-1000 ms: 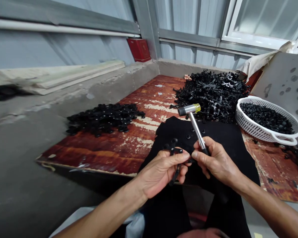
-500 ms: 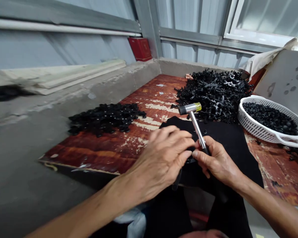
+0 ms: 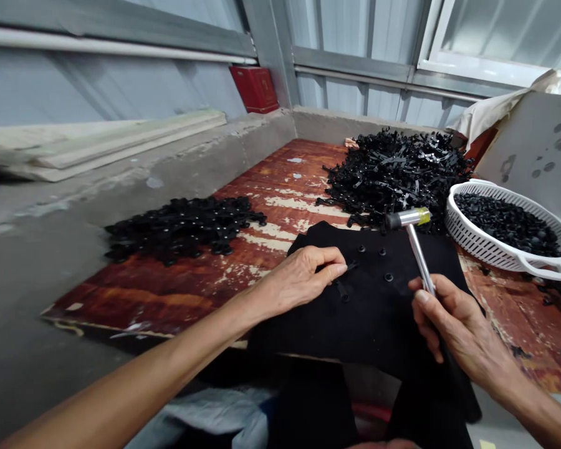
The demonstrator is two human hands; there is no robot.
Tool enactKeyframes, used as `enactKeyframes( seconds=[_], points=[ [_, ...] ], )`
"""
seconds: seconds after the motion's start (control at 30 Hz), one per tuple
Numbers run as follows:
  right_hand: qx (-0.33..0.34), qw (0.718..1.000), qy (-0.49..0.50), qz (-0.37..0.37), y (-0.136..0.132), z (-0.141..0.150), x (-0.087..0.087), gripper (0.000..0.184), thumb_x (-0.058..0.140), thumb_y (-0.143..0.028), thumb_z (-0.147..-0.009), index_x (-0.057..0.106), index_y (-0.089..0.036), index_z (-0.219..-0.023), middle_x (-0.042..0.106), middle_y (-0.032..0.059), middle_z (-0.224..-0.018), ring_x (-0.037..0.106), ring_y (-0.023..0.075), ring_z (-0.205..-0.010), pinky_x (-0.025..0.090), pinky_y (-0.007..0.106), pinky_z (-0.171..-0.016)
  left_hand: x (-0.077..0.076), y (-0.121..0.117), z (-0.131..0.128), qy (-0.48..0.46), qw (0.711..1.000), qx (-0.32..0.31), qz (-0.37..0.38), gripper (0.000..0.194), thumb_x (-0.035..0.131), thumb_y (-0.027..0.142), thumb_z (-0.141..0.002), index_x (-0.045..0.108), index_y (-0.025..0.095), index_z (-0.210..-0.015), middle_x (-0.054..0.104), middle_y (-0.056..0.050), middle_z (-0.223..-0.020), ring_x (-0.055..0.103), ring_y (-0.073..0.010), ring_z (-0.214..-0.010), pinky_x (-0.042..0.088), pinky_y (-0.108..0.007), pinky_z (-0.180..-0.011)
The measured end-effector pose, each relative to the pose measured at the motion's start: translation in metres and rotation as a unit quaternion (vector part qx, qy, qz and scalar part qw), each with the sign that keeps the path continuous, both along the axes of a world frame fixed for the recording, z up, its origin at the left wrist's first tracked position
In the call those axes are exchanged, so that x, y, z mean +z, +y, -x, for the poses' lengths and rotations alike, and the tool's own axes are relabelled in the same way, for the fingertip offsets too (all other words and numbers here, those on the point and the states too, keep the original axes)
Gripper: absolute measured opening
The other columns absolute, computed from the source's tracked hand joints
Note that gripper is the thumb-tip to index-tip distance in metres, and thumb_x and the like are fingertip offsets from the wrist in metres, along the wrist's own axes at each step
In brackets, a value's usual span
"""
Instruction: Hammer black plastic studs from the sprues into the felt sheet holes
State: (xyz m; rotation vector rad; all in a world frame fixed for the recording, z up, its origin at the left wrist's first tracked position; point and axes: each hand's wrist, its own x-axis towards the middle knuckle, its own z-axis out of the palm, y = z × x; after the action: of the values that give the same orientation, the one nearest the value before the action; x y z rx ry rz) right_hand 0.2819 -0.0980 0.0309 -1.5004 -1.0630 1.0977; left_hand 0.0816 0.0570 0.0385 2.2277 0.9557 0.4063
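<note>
My right hand (image 3: 453, 321) is wrapped round the dark handle of a small hammer (image 3: 418, 249), which has a metal shaft and head, one black face and one yellow face. The head is raised above the black cloth (image 3: 318, 330). My left hand (image 3: 306, 277) is closed in a pinch on a small black strip (image 3: 352, 265) at the cloth's left side. Just below its fingers lies another black strip with a round end (image 3: 344, 294). Several small round black pieces, one of them a ring-like cap (image 3: 388, 277), lie on the cloth between my hands.
A big heap of black strips (image 3: 397, 174) stands at the back of the worn red-brown board (image 3: 168, 296). To the left lies a flatter pile of black pieces (image 3: 182, 227). The white basket (image 3: 509, 262) at right holds small black pieces. A concrete ledge (image 3: 182, 162) borders the left.
My hands have moved apart from where they met over the cloth. The hammer has gone right with my right hand; my left hand has shifted left, and pieces on the cloth now show.
</note>
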Motion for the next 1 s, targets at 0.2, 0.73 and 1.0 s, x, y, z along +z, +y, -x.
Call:
enactKeyframes(
  seconds=[0.2, 0.73, 1.0],
  points=[
    [-0.024, 0.999, 0.018, 0.046, -0.026, -0.005, -0.011, 0.048, 0.058, -0.061, -0.084, 0.052, -0.018, -0.105, 0.041, -0.0097, -0.053, 0.035, 0.0064, -0.039, 0.034, 0.016, -0.032, -0.004, 0.011, -0.004, 0.003, 0.999, 0.032, -0.001, 0.030, 0.044, 0.043, -0.081, 0.058, 0.020, -0.069, 0.052, 0.002, -0.061, 0.048, -0.0153, -0.061, 0.033, -0.026, -0.060],
    [-0.032, 0.996, 0.048, 0.074, -0.025, -0.007, -0.014, 0.054, 0.062, -0.063, -0.080, 0.052, -0.018, -0.109, 0.042, -0.0094, -0.055, 0.035, 0.0062, -0.040, 0.035, 0.016, -0.032, -0.015, 0.014, -0.003, -0.002, 1.000, 0.024, -0.002, 0.031, 0.044, 0.043, -0.084, 0.058, 0.019, -0.069, 0.049, 0.003, -0.059, 0.045, -0.0137, -0.058, 0.031, -0.025, -0.058],
    [-0.020, 0.997, 0.036, 0.072, -0.025, -0.008, -0.015, 0.052, 0.058, -0.062, -0.083, 0.047, -0.018, -0.108, 0.041, -0.0104, -0.054, 0.035, 0.0061, -0.040, 0.035, 0.016, -0.033, -0.010, 0.011, -0.005, 0.005, 0.999, 0.032, -0.007, 0.031, 0.044, 0.041, -0.083, 0.059, 0.019, -0.068, 0.050, 0.003, -0.059, 0.046, -0.0135, -0.058, 0.031, -0.025, -0.057]
  ],
)
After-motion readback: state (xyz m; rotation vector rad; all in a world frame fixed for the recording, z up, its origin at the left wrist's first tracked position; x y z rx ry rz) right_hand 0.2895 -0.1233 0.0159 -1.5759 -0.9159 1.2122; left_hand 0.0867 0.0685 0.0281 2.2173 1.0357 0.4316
